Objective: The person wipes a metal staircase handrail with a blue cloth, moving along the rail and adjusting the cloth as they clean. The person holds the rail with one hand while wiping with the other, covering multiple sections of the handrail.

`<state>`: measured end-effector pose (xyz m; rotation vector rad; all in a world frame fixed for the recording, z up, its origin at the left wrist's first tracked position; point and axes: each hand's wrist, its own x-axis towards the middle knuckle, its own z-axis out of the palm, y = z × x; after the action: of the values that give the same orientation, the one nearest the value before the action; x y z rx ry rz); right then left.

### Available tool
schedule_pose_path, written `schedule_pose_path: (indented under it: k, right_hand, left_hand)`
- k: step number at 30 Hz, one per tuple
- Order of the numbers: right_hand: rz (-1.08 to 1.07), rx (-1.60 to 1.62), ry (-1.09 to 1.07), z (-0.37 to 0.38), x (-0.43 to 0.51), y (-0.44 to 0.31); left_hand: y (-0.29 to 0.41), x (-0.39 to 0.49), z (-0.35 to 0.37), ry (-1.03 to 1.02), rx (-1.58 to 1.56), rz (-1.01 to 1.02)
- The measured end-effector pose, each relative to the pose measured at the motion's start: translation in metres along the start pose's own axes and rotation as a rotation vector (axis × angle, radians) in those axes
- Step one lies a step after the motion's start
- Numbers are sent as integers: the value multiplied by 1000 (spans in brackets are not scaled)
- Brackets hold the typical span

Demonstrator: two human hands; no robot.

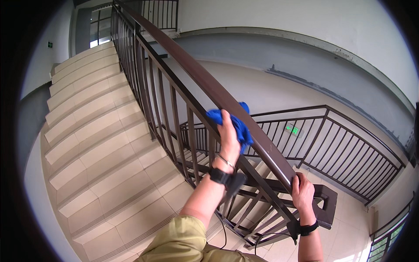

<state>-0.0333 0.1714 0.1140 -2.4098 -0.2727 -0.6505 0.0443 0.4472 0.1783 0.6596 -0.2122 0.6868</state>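
Note:
A brown metal handrail [209, 85] slopes from the upper left down to the lower right. My left hand [229, 137] holds a blue cloth [241, 131] against the underside and near side of the rail, with part of the cloth showing on its far side. Lower down, my right hand [302, 191] grips the same rail close to its bottom end, where the rail turns at a blocky corner [329, 206]. No cloth shows in my right hand. Black straps are around both wrists, and a metal bangle circles the left one.
Tiled stairs [108, 137] climb on the left beside dark metal balusters [175, 108]. Beyond the rail, a lower flight and a landing are bordered by another railing [353, 150]. A lit green exit sign [292, 130] is behind it. Thin black cables [224, 232] hang near my body.

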Motion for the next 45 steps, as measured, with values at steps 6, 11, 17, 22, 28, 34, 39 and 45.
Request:
schedule_pose_path:
  k: [6,11,17,22,28,34,39,45]
  right_hand:
    - [-57,26,31,2,0,-2]
    - [-43,60,33,2,0,2]
    - [-43,68,26,2,0,3]
    - [-41,88,29,2,0,2]
    - [-43,82,11,0,0,1]
    - [-42,81,9,-3,0,-2]
    - [-40,91,8,-4,0,-3]
    - [-22,84,12,-2,-1,-2]
  left_hand:
    - [-45,-131,16,-106,57,-516]
    - [-37,-133,-10,-233,5,-723]
    - [16,-61,-28,73,0,-160]
    - [48,15,-59,81,991,698]
    - [10,-36,-101,-486,1833,587]
    - [2,-63,-101,-763,1763,554]
    - [51,43,-108,-301,1842,701]
    - [40,52,-105,-183,1739,673]
